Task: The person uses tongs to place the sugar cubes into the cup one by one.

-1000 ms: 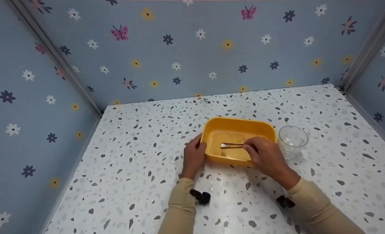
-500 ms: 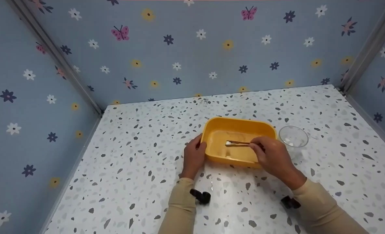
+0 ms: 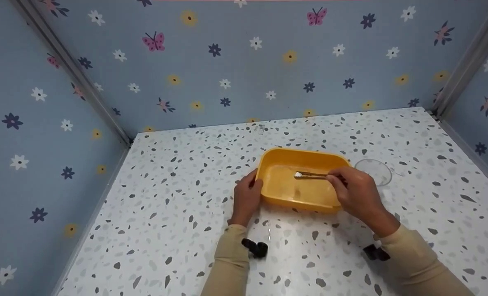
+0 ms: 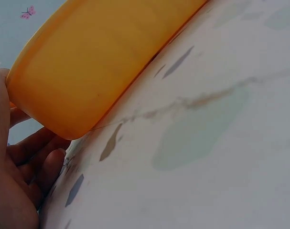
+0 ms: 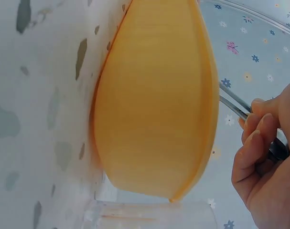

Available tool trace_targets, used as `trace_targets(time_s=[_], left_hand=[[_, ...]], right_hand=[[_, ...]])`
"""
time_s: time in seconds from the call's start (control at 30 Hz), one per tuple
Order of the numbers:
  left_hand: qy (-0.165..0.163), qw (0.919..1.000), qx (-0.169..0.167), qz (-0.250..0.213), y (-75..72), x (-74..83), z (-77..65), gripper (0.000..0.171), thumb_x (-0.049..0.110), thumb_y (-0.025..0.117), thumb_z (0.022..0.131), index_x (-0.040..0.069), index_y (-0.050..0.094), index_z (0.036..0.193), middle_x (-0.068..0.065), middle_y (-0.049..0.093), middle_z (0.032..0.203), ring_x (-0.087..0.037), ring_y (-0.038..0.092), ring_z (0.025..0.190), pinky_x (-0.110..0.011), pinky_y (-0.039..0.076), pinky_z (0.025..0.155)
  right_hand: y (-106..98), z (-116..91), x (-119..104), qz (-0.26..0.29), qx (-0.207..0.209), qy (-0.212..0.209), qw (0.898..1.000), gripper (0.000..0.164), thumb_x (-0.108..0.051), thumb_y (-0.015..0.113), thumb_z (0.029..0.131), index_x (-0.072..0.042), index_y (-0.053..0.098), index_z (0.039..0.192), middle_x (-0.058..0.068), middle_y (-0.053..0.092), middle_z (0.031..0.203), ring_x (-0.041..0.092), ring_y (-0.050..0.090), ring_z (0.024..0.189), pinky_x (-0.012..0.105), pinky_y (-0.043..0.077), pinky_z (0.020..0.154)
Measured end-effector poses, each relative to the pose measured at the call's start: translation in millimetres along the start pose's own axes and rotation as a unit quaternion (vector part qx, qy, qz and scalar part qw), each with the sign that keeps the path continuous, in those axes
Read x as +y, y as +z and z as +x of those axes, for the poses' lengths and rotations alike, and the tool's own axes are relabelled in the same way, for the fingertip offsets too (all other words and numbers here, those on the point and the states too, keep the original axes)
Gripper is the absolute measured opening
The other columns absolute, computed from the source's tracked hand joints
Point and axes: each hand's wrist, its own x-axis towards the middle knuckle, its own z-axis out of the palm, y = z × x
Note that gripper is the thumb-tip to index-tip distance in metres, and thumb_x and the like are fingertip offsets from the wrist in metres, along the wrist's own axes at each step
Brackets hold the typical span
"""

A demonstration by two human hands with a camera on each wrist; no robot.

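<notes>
My right hand (image 3: 357,189) pinches a pair of metal tweezers (image 3: 314,177) between thumb and fingers, their arms pointing left over the yellow plastic tub (image 3: 301,201). A small white piece (image 3: 298,175) sits between the tweezer tips. In the right wrist view the tweezers (image 5: 234,100) show above the tub's rim, with a black end by the palm. At the tub's left end my left hand (image 3: 247,195) holds it, thumb at the rim and fingers around the outside. The left wrist view shows those fingers (image 4: 37,148) against the tub's corner.
Right of the tub stands a clear glass (image 3: 379,181), partly hidden behind my right hand. Its side (image 5: 149,214) shows close to the tub in the right wrist view. Flower-patterned walls (image 3: 244,61) enclose the speckled table (image 3: 178,197) at the back and sides.
My right hand has moved right and slightly away from me, carrying the tweezers and white piece toward the glass side of the tub. My left hand and the tub stay in place.
</notes>
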Motion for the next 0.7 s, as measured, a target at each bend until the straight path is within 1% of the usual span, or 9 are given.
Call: trace_targets(time_s=[0.1,0.2,0.37,0.53,0.7], left_hand=[[0.001,1.0000,0.000,-0.002,0.6,-1.2,1.0,0.043,0.026,0.055,0.098,0.016,0.062,0.139,-0.003,0.065,0.129,-0.017,0.060,0.112,-0.036,0.047,0.100],[-0.002,1.0000,0.001,0.002,0.7,-2.0,1.9,0.044,0.027,0.054,0.097,0.016,0.061,0.139,-0.003,0.065,0.129,-0.017,0.060,0.111,-0.036,0.048,0.099],[-0.010,0.9999,0.005,0.012,0.5,-1.7,1.4,0.044,0.028,0.053,0.098,0.016,0.061,0.139,-0.002,0.065,0.128,-0.016,0.060,0.107,-0.035,0.048,0.098],[-0.012,0.9998,0.005,0.012,0.7,-0.4,0.8,0.044,0.028,0.053,0.097,0.017,0.061,0.140,-0.001,0.066,0.125,-0.016,0.059,0.104,-0.036,0.049,0.096],[-0.006,0.9999,0.007,0.007,1.2,1.1,0.1,0.044,0.027,0.053,0.098,0.016,0.061,0.140,-0.001,0.067,0.117,-0.017,0.058,0.097,-0.035,0.050,0.091]], right_hand=[[-6,2,1,-0.007,0.004,0.008,1.000,0.007,-0.006,0.073,0.090,0.000,0.071,0.093,0.005,0.063,0.078,0.012,0.050,0.064,0.027,0.046,0.056],[-12,5,3,-0.013,0.016,0.016,1.000,0.006,-0.006,0.073,0.090,-0.001,0.071,0.092,0.006,0.065,0.080,0.013,0.052,0.065,0.029,0.046,0.058],[-19,7,6,-0.021,0.033,0.009,0.999,0.006,-0.005,0.074,0.089,0.000,0.072,0.092,0.009,0.068,0.083,0.014,0.058,0.069,0.030,0.049,0.061],[-24,8,7,-0.025,0.030,0.019,0.999,0.008,-0.007,0.072,0.091,0.000,0.072,0.094,0.010,0.069,0.086,0.014,0.062,0.073,0.024,0.050,0.065],[-30,9,6,-0.039,0.022,0.039,0.998,0.009,-0.008,0.071,0.092,0.000,0.072,0.096,0.009,0.070,0.088,0.015,0.062,0.073,0.024,0.052,0.066]])
